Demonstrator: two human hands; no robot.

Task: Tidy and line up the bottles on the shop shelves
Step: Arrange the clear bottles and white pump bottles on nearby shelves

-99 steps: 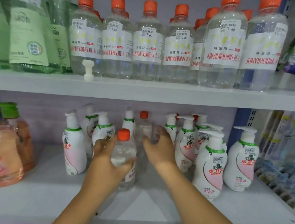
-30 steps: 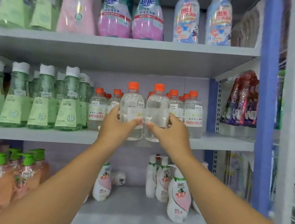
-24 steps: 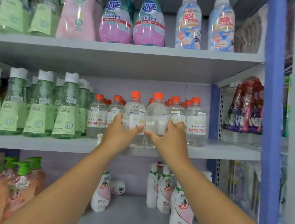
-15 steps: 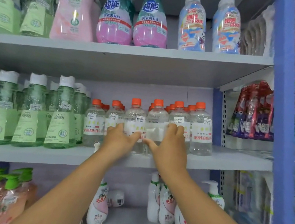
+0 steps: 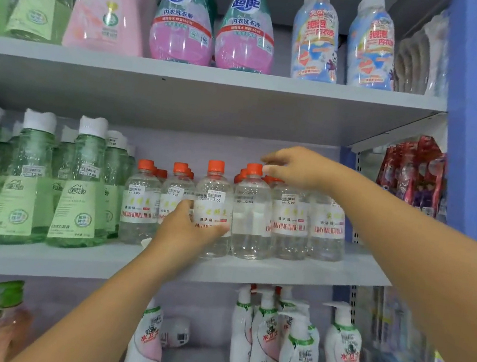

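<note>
The left hand [image 5: 186, 231] is wrapped around the label of a clear bottle with an orange cap [image 5: 213, 207]. Fingers curl round the left side and the thumb lies across the front, so the grip is closed on this bottle. The bottle stands upright on the middle shelf [image 5: 280, 273], near the front edge.

The right hand [image 5: 296, 167] is up high, by the top of the next clear bottle [image 5: 253, 212] to the right. Its fingers are bent over the orange cap [image 5: 254, 169] and the fingertips touch it. I cannot tell if they really pinch the cap or only rest on it.

More clear bottles with orange caps stand close together on both sides and behind these two. Tall green bottles with white caps [image 5: 80, 185] fill the left part of the same shelf. On the top shelf [image 5: 214, 75] are pink bottles [image 5: 184, 23] and blue spray bottles [image 5: 314, 39]. On the bottom shelf stand white pump bottles [image 5: 299, 357], and one small white thing [image 5: 177, 328] lies behind them.
</note>
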